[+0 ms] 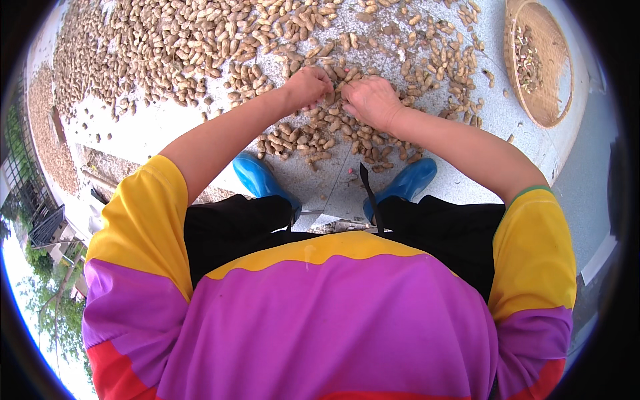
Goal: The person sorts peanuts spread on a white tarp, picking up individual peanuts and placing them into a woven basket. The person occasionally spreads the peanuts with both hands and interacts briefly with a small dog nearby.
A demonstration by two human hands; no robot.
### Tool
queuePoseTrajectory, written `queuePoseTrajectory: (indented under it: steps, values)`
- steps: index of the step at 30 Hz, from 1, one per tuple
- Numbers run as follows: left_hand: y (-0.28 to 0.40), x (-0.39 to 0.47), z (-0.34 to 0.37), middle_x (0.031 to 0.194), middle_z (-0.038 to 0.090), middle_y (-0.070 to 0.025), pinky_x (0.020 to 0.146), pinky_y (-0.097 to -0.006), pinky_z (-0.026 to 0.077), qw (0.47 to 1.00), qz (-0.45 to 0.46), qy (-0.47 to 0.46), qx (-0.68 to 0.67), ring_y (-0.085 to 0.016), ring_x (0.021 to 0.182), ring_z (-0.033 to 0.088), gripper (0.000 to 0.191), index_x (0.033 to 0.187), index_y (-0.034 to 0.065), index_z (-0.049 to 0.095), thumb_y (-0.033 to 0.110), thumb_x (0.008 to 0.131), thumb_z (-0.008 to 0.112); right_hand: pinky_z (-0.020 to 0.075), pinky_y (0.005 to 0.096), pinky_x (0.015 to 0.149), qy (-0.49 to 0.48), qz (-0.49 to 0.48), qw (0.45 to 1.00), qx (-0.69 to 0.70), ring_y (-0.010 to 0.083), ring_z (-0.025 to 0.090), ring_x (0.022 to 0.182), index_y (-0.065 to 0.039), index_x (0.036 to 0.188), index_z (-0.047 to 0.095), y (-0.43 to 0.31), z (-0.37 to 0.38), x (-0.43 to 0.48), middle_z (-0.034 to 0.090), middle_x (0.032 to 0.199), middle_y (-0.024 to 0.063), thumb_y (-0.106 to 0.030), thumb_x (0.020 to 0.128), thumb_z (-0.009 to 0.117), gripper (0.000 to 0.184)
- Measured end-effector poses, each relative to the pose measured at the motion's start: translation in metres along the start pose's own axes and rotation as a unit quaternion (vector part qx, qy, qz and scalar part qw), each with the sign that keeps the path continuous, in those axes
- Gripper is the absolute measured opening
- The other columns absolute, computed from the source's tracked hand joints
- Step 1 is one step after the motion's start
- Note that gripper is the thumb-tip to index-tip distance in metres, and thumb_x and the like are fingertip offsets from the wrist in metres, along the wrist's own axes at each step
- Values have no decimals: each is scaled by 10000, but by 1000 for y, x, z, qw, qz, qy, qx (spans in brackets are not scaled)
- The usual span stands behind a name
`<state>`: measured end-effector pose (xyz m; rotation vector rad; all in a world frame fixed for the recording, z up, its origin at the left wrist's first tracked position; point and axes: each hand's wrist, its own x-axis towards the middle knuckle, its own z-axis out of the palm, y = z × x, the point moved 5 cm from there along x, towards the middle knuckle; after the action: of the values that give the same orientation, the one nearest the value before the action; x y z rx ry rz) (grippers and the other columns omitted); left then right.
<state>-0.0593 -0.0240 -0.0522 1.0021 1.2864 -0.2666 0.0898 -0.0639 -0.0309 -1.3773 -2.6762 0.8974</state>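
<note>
Unshelled peanuts (300, 137) lie in a loose heap on the speckled floor in front of my boots. Over the far side of this heap, my left hand (310, 87) has its fingers bent down, with a brownish piece, perhaps a peanut, by the fingertips. My right hand (372, 101) is a short way to its right, fingers curled in among the peanuts. The two hands are close together with a narrow gap between them. Small pinkish bits show among the peanuts near the fingers. Whether either hand grips anything is hard to make out.
A wide spread of peanuts (200, 35) covers the floor at the upper left, and scattered ones (450, 65) lie to the right. A round woven bamboo tray (550, 60) at the upper right holds a small pile of peanut bits (527, 60). Blue rubber boots (257, 175) stand below the heap.
</note>
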Motion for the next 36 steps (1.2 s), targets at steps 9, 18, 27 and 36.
queuePoseTrajectory:
  steps: [9, 18, 27, 36]
  values:
    - [-5, 3, -2, 716, 628, -75, 458, -308, 497, 995, 0, -27, -99, -176, 561, 616, 205, 963, 18, 660, 192, 940, 554, 498, 385, 797, 70, 0, 979, 192, 245, 631, 771, -92, 989, 628, 4, -24, -3, 648, 800, 58, -124, 832, 715, 183]
    - [16, -18, -33, 713, 605, -69, 507, -286, 507, 980, 19, -68, -183, -157, 552, 594, 441, 820, 43, 619, 408, 1035, 499, 545, 391, 807, 98, 44, 937, 332, 267, 679, 855, -90, 987, 559, -21, -46, 22, 655, 1007, 77, -116, 874, 654, 149]
    - [-40, -72, -121, 508, 367, 62, 437, -266, 238, 997, -14, -17, 79, -73, 451, 306, 549, 587, 154, 467, 504, 999, 564, 367, 380, 1065, -15, -146, 987, 69, 226, 526, 1177, -168, 1069, 658, -62, 14, 24, 562, 1181, 33, -132, 788, 759, 301]
    - [-128, -100, -122, 521, 399, 55, 465, -274, 252, 996, -77, -1, -50, -75, 479, 323, 542, 588, 151, 486, 512, 975, 603, 340, 398, 1067, 2, -149, 988, 30, 226, 518, 1187, -173, 948, 702, -57, 21, 14, 554, 1235, 15, -160, 846, 698, 102]
